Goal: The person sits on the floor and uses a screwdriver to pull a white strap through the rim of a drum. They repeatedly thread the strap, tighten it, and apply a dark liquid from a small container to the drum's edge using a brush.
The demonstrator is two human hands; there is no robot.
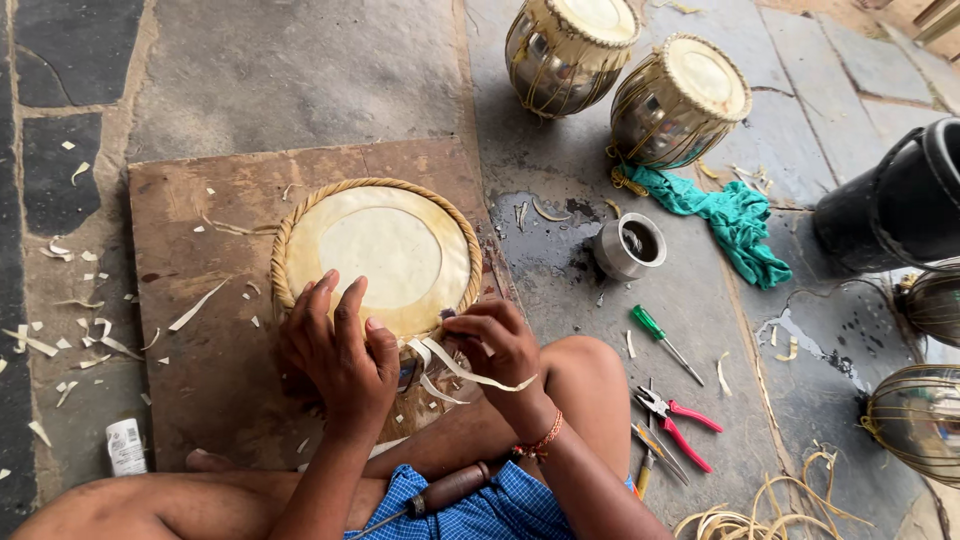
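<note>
The drum point(378, 255) is pressed at its near rim by the left hand point(338, 350), fingers spread flat. Just right of it, a pale hide strap point(470, 372) is pinched in the right hand point(495, 345), its length trailing toward the lower right.

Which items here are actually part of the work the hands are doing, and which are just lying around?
In use:
left hand pressing on the drum
right hand pulling a pale strap at its rim
wooden board underneath

Lying about:
two finished drums
metal cup
green cloth
green screwdriver
red pliers
white bottle
</note>
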